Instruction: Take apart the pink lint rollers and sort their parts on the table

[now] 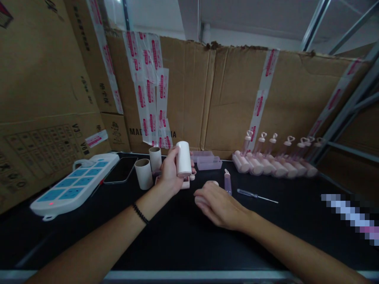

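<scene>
Landmark: screwdriver. Behind it, to the right, a row of pink cylinders is sitting; just left of it, a small purple tube; far left, a power strip and two cardboard tubes. Left of it, the left hand is holding up a white cylinder, partly hiding a pink tray; fingers are wrapping behind, tips showing at the cylinder's right. Nearer the screwdriver, the right hand is curling; cannot tell what, if anything, it is holding.

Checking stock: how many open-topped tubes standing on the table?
2: nearer tube right of the phone; farther tube behind it, to the right. The left hand may hide others.
</scene>
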### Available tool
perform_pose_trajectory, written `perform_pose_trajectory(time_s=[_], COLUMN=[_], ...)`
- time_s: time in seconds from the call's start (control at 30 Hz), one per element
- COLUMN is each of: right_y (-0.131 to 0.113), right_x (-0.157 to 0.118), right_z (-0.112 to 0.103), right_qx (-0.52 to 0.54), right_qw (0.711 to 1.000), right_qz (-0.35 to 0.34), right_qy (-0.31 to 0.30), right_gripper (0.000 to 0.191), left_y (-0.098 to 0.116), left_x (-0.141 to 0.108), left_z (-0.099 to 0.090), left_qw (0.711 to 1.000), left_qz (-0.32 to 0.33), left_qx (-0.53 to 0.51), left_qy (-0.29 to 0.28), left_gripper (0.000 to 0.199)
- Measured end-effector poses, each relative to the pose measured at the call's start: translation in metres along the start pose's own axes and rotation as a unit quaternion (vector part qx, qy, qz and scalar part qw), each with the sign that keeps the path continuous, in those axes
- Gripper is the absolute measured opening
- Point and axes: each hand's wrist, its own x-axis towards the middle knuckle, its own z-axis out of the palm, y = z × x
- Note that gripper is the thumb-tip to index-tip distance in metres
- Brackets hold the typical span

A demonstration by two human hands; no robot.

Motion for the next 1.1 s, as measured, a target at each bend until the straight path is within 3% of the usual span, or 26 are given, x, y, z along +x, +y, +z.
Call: perform_pose_trajectory(time_s=[0.13,0.33,0.43,0.53,0.6,0.73,0.83,1.1], right_y=[-0.002,-0.003,0.002,0.014,0.024,0.036,0.037,0.033], right_x=[-0.001,-0.001,-0.003,-0.002,-0.002,-0.003,-0.005,-0.005], right_z=[0.011,0.011,0.004,-0.014,-0.027,-0.041,-0.042,-0.045], right_qx=[-0.008,0.024,0.013,0.008,0.029,0.088,0.098,0.113], right_qw=[0.996,0.998,0.998,0.964,0.945,0.961,0.967,0.969], right_qz=[-0.034,-0.025,0.002,0.097,0.152,0.152,0.137,0.142], right_qy=[-0.079,-0.061,0.065,0.248,0.289,0.216,0.190,0.169], right_gripper=[0.014,0.012,0.017,0.025,0.034,0.043,0.042,0.040], left_y=[-0.004,-0.008,-0.008,-0.004,0.000,0.004,0.004,0.004], left_x=[-0.002,-0.001,-0.003,-0.007,-0.011,-0.015,-0.012,-0.010], left_z=[0.001,0.001,0.002,0.004,0.005,0.008,0.007,0.002], left_qw=[1.000,0.999,0.993,0.969,0.941,0.882,0.853,0.838], left_qz=[-0.002,0.016,0.080,0.126,0.145,0.205,0.243,0.244], left_qx=[0.007,0.009,0.066,0.177,0.258,0.368,0.400,0.425], left_qy=[-0.018,-0.050,-0.063,-0.121,-0.163,-0.210,-0.230,-0.240], left_gripper=[0.039,0.033,0.033,0.041,0.044,0.037,0.033,0.031])
